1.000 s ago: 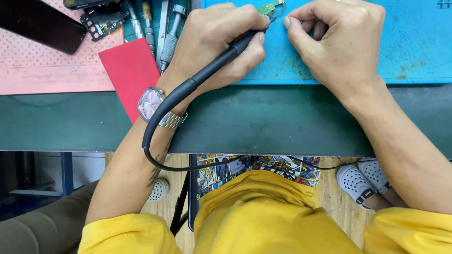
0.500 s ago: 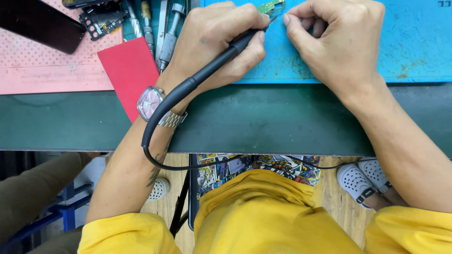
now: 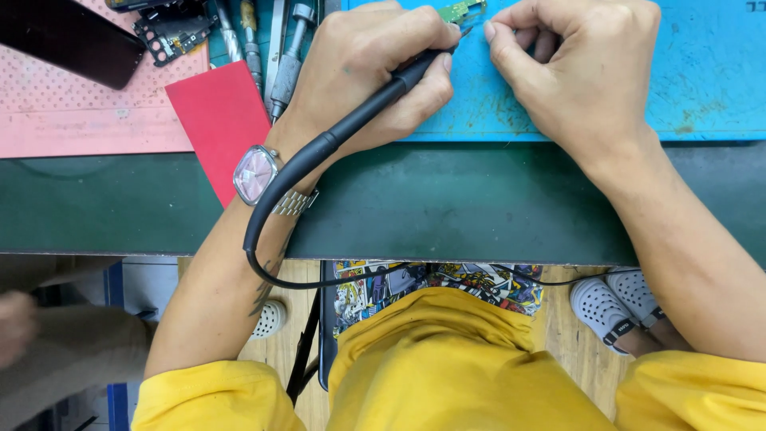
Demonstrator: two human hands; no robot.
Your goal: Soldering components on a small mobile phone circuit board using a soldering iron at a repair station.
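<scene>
Both hands rest knuckles-up on the blue mat (image 3: 702, 72): the left hand (image 3: 375, 76) is curled shut around a black soldering iron (image 3: 399, 84) held like a pen, its tip pointing toward the small green circuit board (image 3: 456, 10), while the right hand (image 3: 582, 68) is loosely fisted with fingertips pinched together, though whether they grip anything I cannot tell. The board lies at the mat's far edge, between the two hands. The iron's smooth rubbery cord (image 3: 267, 211) loops past a square-faced metal wristwatch (image 3: 257, 174) over the dark green tabletop (image 3: 447, 203).

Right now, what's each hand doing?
Left hand: closed around the black corded soldering iron.
Right hand: curled closed; what it pinches cannot be told.
</scene>
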